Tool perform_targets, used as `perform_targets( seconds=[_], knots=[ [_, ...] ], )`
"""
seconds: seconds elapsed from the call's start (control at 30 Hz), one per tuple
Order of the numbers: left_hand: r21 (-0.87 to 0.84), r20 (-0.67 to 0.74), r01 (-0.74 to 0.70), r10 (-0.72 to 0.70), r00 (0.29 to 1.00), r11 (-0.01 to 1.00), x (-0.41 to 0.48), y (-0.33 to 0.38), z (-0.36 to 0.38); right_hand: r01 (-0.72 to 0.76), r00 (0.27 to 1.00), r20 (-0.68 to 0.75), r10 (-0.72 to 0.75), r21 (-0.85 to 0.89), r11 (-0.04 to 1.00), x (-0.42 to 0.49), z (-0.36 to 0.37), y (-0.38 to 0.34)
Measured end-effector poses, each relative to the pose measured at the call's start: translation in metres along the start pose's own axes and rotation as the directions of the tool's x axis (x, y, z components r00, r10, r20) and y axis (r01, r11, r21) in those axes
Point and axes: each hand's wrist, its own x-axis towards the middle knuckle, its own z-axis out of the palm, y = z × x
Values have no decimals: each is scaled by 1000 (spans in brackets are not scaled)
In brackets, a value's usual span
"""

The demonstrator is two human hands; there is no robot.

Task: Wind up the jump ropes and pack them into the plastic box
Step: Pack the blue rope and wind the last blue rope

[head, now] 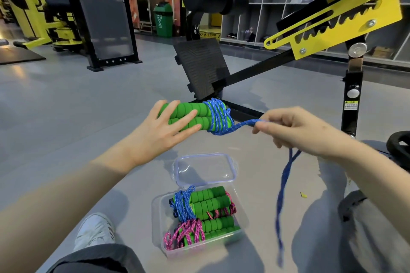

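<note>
My left hand [165, 129] holds two green foam handles [200, 115] of a jump rope side by side, fingers wrapped around their left part. Blue rope [218, 115] is coiled around the handles' right end. My right hand [295, 131] pinches the blue rope strand [241, 125] stretched out from the coil, and the loose doubled tail [282, 188] hangs down from that hand. Below, on the floor between my legs, the clear plastic box [243, 217] holds wound ropes with green handles: one blue [183, 204] and pink ones [188, 234].
The box's clear lid [205, 169] lies on the grey floor just behind the box. A black and yellow gym machine [332, 24] with a black footplate [200, 66] stands right ahead. My white shoe [95, 230] is at lower left; a green bin [163, 19] stands far back.
</note>
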Motion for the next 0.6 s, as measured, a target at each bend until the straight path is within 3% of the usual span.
perform_targets(
  seconds=[0.2,0.4,0.53,0.6],
  knots=[
    [-107,-149,-84,68,986,991,15,10,-11,109,989,-92,-115,-73,991,30,-24,-2],
    [-159,-317,-137,81,945,978,35,25,-25,116,989,-104,-100,156,981,49,-34,14],
    [-156,-360,-142,78,930,978,41,29,-30,26,999,16,-35,382,924,53,-31,29],
    [-168,-386,-129,55,921,977,43,28,-32,-28,998,58,5,399,916,55,-30,36]
  ],
)
